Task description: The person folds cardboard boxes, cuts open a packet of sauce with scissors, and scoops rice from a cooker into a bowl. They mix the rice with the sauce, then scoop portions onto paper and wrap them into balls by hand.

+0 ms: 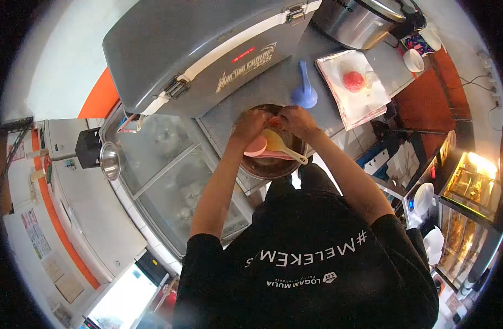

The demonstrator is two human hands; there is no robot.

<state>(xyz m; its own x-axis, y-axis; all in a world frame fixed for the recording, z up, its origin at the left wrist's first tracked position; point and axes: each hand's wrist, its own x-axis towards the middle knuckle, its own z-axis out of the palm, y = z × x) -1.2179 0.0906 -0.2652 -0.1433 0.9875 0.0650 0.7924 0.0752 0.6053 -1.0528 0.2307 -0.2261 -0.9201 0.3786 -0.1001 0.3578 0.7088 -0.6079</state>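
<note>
A person in a black T-shirt point(312, 230) with white lettering works over a round brown bowl point(273, 170), which sits close in front of the body. The left hand point(250, 125) reaches to the far left part of the bowl, its fingers curled down and inward; whether they pinch anything cannot be told, as the back of the hand covers them. The right hand point(298, 120) bends over the far right part of the bowl, its fingers turned toward the left hand, and its grip cannot be told either. A small red piece point(274, 122) shows between the two hands at the far side inside the bowl, too little seen to name. Also within the bowl, nearer the body, lie a pale yellow scoop point(287, 148), its handle pointing to the near right rim, and a pink round piece point(256, 147) at the left. Just beyond the bowl to the right rests a blue ladle point(305, 96); farther out on that side is a stack of paper sheets point(345, 107) with a red lump point(353, 81) on top. A large grey cooler box point(207, 60) stands beyond the bowl to the left, and a glass-topped freezer point(169, 175) lies left of the bowl.
</note>
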